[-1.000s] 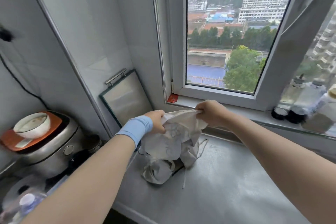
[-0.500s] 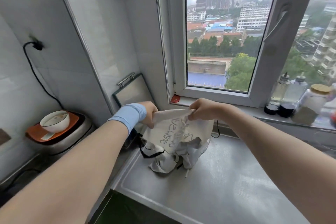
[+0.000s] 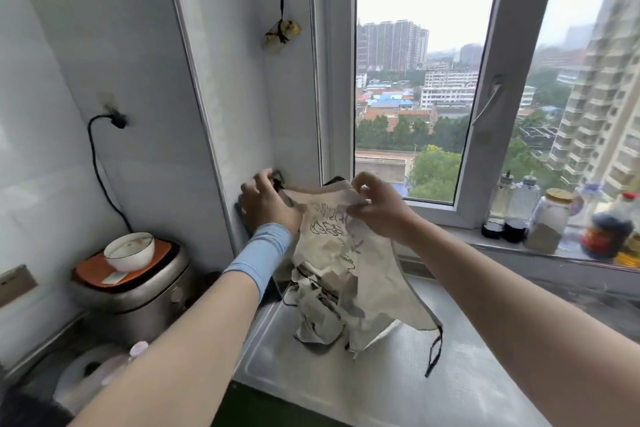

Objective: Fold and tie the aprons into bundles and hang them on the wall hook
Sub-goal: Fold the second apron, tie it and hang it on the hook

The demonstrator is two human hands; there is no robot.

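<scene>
- The big window (image 3: 415,97) fills the far right side, and tall buildings and green trees show through it
- The white wall (image 3: 138,80) fills the far left side
- The shiny metal counter (image 3: 346,388) runs along the near side, under the window
- The cream apron (image 3: 339,253) with black writing is in the middle, held up by its top edge; its lower part lies crumpled on the counter
- A black strap (image 3: 434,354) from the apron trails down onto the counter on the right
- A silver rice cooker (image 3: 138,291) sits at the left, well apart from the apron
- The left hand (image 3: 266,203) is at the apron's top left corner, with bent fingers, and its thumb side grips the cloth
- A blue band (image 3: 263,253) goes round the left wrist
- The right hand (image 3: 377,208) pinches the apron's top right edge between thumb and fingertips, with the other fingers curled above
- Jars and bottles (image 3: 547,222) stand in a row on the window sill at the far right
- A white bowl (image 3: 129,251) sits on an orange mat (image 3: 93,270) on top of the rice cooker
- A small tied bundle (image 3: 281,35) hangs by a black string high on the wall, just left of the window
- A black cord (image 3: 100,177) runs down the left wall from a plug (image 3: 116,120)
</scene>
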